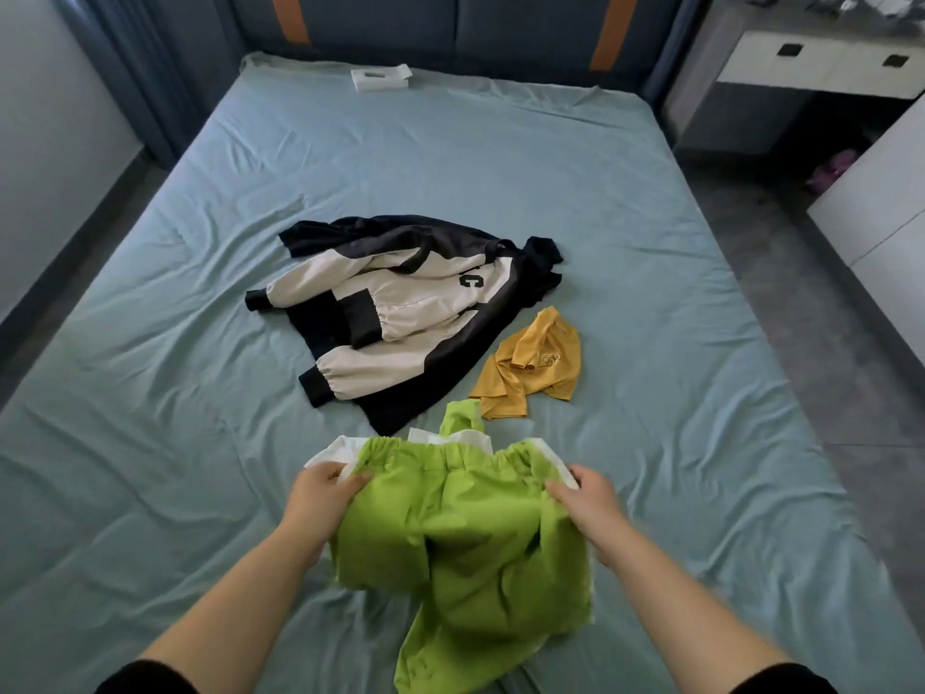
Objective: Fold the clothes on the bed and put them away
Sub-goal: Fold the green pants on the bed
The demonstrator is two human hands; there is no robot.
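Note:
Bright green trousers with an elastic waistband and white trim are lifted over the near part of the bed. My left hand pinches the left end of the waistband, and my right hand pinches the right end. The legs hang crumpled toward me. Beyond them a black and cream jacket lies spread out, sleeves folded across its front. A small mustard-yellow top lies crumpled to the right of the jacket.
A white tissue box sits near the blue padded headboard. A white cabinet with drawers stands at the back right, grey floor runs along the bed's right side, and a curtain hangs at the far left.

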